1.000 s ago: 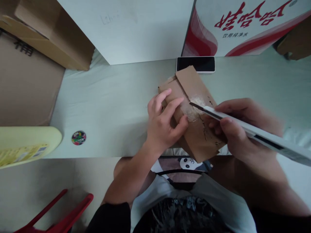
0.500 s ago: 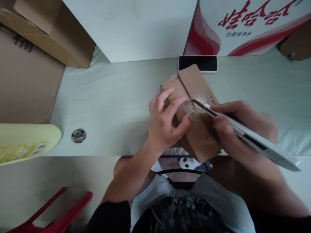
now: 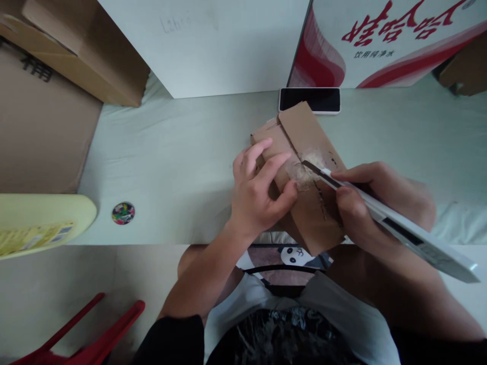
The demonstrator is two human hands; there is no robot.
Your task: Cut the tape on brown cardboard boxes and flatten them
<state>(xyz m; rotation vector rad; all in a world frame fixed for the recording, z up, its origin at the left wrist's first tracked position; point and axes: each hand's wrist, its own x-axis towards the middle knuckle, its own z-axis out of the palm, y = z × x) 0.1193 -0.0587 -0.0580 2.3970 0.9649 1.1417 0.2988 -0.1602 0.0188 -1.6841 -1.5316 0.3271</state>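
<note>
The small cardboard box [image 3: 310,208] sits tilted just right of the frame's centre, near the front edge of the cloth-covered table [image 3: 182,167]. Clear tape [image 3: 304,172], wrinkled and whitish, lies across the seam between its flaps. Your left hand [image 3: 256,190] rests on the box's left side with its digits spread apart: the fingertips touch the left flap and the thumb lies by the tape, without closing around the box. Your right hand [image 3: 388,190] is clamped on the white utility knife [image 3: 429,246], thumb and fingers pinching the body near its front. The dark blade [image 3: 312,168] points to the upper left, its tip at the taped seam.

Against half a second ago, your knife's tail end sits lower and further right, and its tip slightly lower; the tape looks more crumpled. Your left hand and the box keep nearly the same place.

Just behind the box, upper right of centre, lies a phone [image 3: 309,100], before the water carton [image 3: 380,68] with red characters. A round colourful disc [image 3: 123,213] and a pale yellow bottle [image 3: 41,223] are at left, and larger cardboard boxes [image 3: 41,126] fill the upper left.
</note>
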